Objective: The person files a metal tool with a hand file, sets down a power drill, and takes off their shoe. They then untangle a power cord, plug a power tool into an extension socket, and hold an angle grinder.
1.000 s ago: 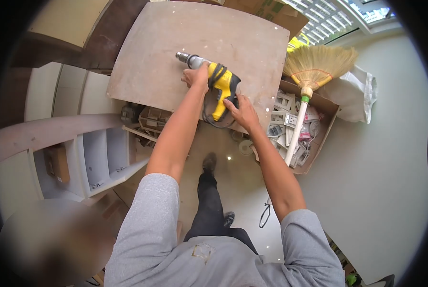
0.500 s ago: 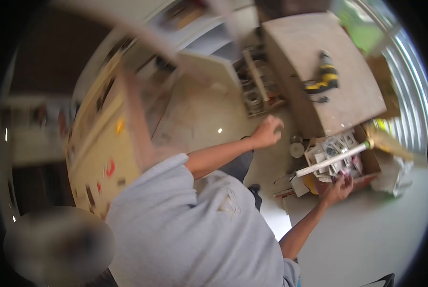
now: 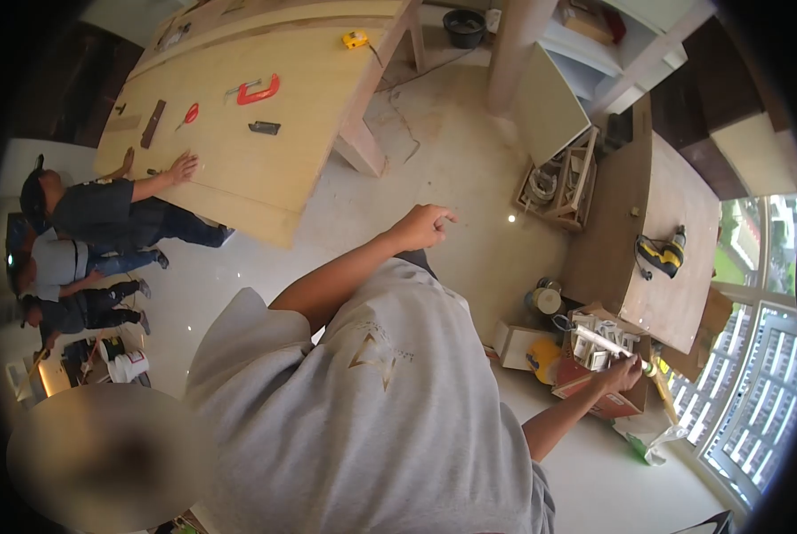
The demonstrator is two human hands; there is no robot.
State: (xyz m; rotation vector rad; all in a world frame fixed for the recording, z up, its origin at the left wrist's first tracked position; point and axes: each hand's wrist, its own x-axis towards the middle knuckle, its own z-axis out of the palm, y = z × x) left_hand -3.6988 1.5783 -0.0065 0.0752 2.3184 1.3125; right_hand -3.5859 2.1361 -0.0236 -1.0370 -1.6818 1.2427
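Observation:
Over the floor in the middle, my left hand (image 3: 423, 228) is loosely curled with a finger stretched out, holding nothing. My right hand (image 3: 623, 375) is at the cardboard box (image 3: 585, 388) at the lower right, beside the white broom handle (image 3: 601, 342). Its fingers look curled, but whether they grip the handle is unclear. White electrical fittings (image 3: 591, 354) fill the box. The yellow and black drill (image 3: 662, 256) lies on the brown wooden cabinet (image 3: 674, 209), apart from both hands.
A wooden workbench (image 3: 305, 116) at the upper left bears a red clamp (image 3: 260, 92), a yellow tape measure (image 3: 355, 39) and small tools. Several people stand beyond it; one touches the bench. A wooden crate (image 3: 558, 191) and open cupboard door (image 3: 548, 105) stand near the cabinet.
The drill, held in both hands earlier, now lies on the cabinet. The view has swung left, bringing the workbench and people into sight. My right hand has moved to the box and broom handle.

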